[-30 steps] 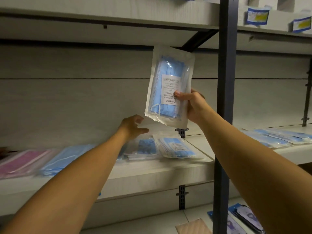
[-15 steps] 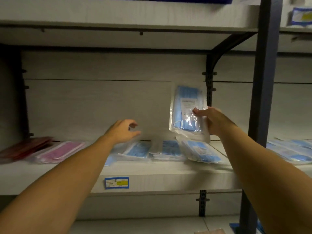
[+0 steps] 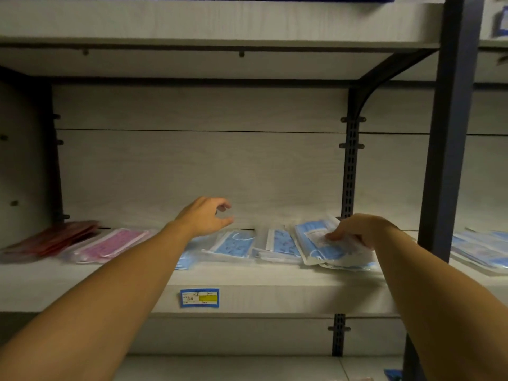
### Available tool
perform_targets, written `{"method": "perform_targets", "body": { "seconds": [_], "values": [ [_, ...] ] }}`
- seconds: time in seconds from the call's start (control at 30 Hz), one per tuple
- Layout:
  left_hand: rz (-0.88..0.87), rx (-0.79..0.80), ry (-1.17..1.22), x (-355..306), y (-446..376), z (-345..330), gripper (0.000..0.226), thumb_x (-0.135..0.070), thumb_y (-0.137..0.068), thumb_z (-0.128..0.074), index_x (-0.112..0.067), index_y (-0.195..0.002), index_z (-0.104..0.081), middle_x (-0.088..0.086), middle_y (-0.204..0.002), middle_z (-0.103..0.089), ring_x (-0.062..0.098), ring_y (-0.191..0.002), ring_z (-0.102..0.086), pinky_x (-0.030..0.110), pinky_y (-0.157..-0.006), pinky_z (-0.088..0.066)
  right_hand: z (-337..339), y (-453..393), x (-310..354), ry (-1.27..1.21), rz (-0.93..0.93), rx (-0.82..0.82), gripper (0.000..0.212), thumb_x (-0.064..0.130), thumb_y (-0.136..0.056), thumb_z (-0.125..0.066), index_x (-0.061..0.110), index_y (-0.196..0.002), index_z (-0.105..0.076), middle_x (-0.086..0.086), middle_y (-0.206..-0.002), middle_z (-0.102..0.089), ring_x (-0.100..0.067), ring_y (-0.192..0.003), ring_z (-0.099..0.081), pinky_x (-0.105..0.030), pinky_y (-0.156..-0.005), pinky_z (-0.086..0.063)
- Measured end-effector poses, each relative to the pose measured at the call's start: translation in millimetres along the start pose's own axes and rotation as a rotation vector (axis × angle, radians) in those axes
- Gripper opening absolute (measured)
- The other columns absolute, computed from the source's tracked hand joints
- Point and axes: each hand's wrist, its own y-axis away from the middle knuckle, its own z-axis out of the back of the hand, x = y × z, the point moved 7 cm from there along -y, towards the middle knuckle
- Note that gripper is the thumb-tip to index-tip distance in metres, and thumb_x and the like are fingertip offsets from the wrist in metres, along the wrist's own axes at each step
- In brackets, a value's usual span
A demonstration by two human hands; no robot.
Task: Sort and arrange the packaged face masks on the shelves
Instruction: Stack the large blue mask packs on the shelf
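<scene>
Two hands work the shelf: the right hand pinches a blue mask pack at four o'clock atop another and should square its edges, while the left hand hovers loosely curled, holding nothing.

You're looking at a dim, yellowish view w/ low contrast. The upper shelf throws a dark band of shadow along its underside. Far-left packets and the right hand smear w/ motion blur. Wide-angle lens bows the upright post and shelf edges. Corners fall off darker; no glare.
</scene>
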Motion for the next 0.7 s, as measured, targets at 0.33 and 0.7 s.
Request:
{"method": "perform_targets", "body": {
  "seconds": [0.33,0.7],
  "values": [
    [0.01,0.019,0.004,-16.7,0.0,-12.1,0.047,-0.045,-0.089,-0.072,-0.032,-0.132,-0.059,-0.009,-0.126,-0.062,0.012,-0.111,-0.059,0.038,-0.098,-0.051,6.8,4.1,20.4,0.541,0.161,-0.201,0.094,0.059,-0.064,-0.088,0.009,-0.137,-0.056,-0.011,-0.128,-0.063,-0.03,-0.107,-0.061,-0.039,-0.096,-0.054],
    [0.04,0.027,-0.066,-53.0,6.3,-20.6,0.046,-0.044,-0.093,-0.066,-0.031,-0.136,-0.055,-0.006,-0.132,-0.06,0.017,-0.114,-0.058,0.039,-0.097,-0.051,-0.2,4.9,15.4,0.565,0.281,-0.2,0.081,0.065,-0.08,-0.071,0.01,-0.137,-0.054,-0.012,-0.135,-0.056,-0.032,-0.117,-0.058,-0.038,-0.099,-0.05]
  ]
}}
